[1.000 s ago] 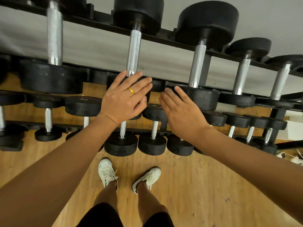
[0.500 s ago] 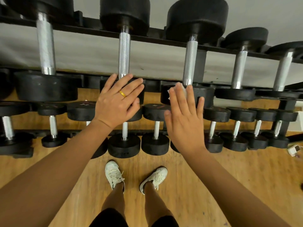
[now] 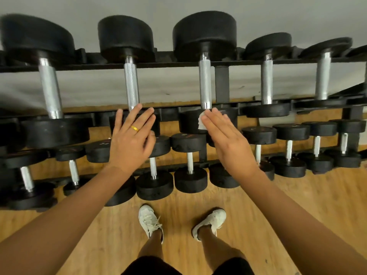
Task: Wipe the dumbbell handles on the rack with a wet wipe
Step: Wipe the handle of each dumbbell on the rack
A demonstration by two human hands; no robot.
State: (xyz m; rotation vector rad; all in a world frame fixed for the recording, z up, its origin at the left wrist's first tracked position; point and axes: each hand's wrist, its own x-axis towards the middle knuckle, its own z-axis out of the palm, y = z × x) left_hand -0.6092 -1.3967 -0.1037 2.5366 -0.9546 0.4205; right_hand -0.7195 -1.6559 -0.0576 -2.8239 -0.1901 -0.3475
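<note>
Black dumbbells with knurled steel handles lie across the top tier of the rack [image 3: 170, 64]. My left hand [image 3: 131, 141], wearing a gold ring, rests with straight spread fingers on the near head under the second handle [image 3: 131, 82]. My right hand [image 3: 228, 139] lies flat, fingers straight. It presses a small white wet wipe [image 3: 201, 122] against the near head [image 3: 188, 124] of the third dumbbell. The fingertips sit just below the base of that dumbbell's handle [image 3: 205, 82]. Most of the wipe is hidden under my fingers.
Two more top-tier handles [image 3: 266, 82] [image 3: 322, 76] stand to the right and one [image 3: 48, 84] to the left. Several smaller dumbbells [image 3: 189, 161] fill the lower tier. My feet in white shoes [image 3: 149, 221] stand on the wooden floor close to the rack.
My right hand has moved up and right onto the third dumbbell's near head, and the wipe now shows under its fingers. My left hand stays on the second dumbbell's head.
</note>
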